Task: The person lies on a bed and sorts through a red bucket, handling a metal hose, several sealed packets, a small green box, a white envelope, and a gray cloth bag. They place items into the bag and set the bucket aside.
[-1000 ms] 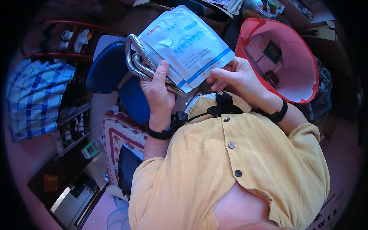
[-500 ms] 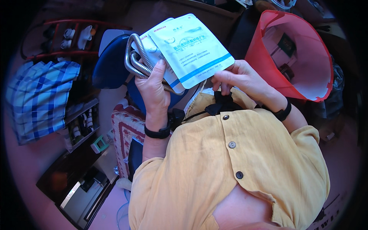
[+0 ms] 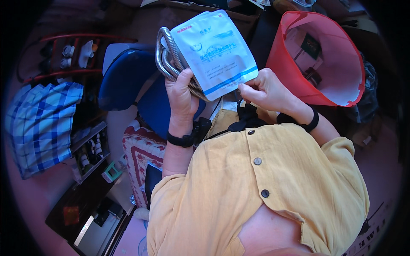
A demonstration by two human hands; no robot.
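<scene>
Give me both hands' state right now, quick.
Left hand: closed, holding the looped metal hose and the white-and-blue packet.
Right hand: closed on the packet's lower right corner.

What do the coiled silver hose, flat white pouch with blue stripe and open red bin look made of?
Hose: likely metal, shiny; ribs catch light.
Pouch: probably plastic or foil laminate, satin; smooth, flat face.
Bin: perhaps plastic, fairly matte; smooth, thin wall.

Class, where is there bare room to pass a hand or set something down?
A gap shows between the white pouch and red bin. The blue seat looks bare between the backrest and left hand. Crowded: the bin's inside and the red-framed rack.
</scene>
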